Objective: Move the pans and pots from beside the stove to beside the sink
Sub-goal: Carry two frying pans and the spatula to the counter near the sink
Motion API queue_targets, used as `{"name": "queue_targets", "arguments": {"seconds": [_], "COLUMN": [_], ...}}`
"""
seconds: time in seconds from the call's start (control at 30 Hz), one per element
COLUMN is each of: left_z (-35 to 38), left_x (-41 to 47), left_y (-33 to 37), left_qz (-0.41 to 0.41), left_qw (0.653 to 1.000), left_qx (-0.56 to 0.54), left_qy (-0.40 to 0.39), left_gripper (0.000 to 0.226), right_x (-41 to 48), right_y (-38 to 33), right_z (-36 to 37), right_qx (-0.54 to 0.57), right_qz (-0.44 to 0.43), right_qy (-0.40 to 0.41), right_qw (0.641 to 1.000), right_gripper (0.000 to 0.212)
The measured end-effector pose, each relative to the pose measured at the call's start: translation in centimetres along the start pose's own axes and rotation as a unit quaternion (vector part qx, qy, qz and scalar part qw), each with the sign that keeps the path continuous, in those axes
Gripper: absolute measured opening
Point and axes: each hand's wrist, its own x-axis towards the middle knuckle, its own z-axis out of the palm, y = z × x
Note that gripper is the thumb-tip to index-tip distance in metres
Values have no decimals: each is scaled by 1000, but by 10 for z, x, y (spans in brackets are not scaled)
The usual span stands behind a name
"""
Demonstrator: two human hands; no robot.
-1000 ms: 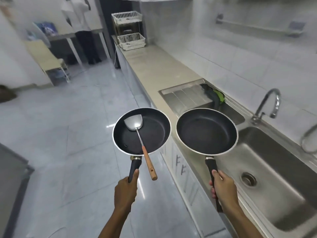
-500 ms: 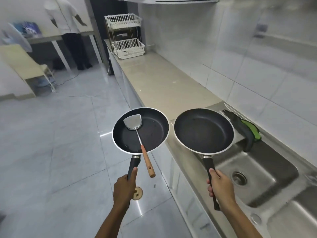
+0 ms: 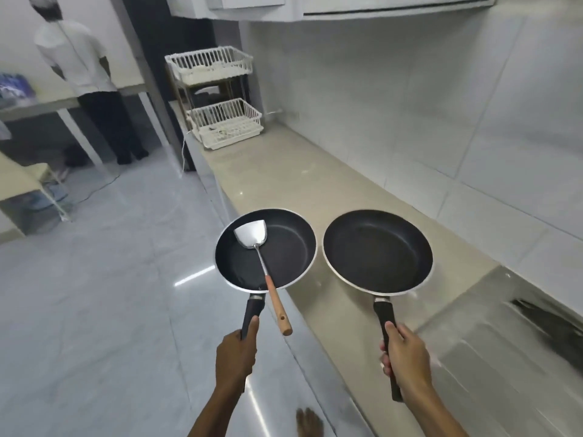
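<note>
While gripping pans, both hands closed.

1. A kitchen: a long beige counter runs along a white tiled wall.
2. A white dish rack stands at its far end, beneath wall cabinets.

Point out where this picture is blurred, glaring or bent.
Head view: the steel draining board at lower right is smeared by motion blur; a bright streak of glare lies on the glossy grey floor; wide-angle bending curves the beige countertop; both black frying pans stay sharp.
</note>
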Motion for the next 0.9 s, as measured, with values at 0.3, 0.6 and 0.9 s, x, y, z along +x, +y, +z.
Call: {"name": "queue_targets", "arguments": {"seconds": [0.3, 0.6, 0.9], "left_z": [10, 60, 99], "left_x": [265, 518, 631], "left_y": [119, 204, 269], "left_qz": [39, 160, 226], "left_qw": [997, 959, 898], "left_qx": [65, 199, 278], "left_qy": [-27, -124, -256], "left_gripper": [70, 75, 76], "right_x": [140, 251, 284], "right_y": [-95, -124, -156], "right_z": [147, 298, 392], "right_qx": [16, 79, 117], "right_qz": [25, 72, 120], "right_qy": [74, 218, 362], "right_qw": [997, 970, 917], "right_gripper": [25, 22, 22]}}
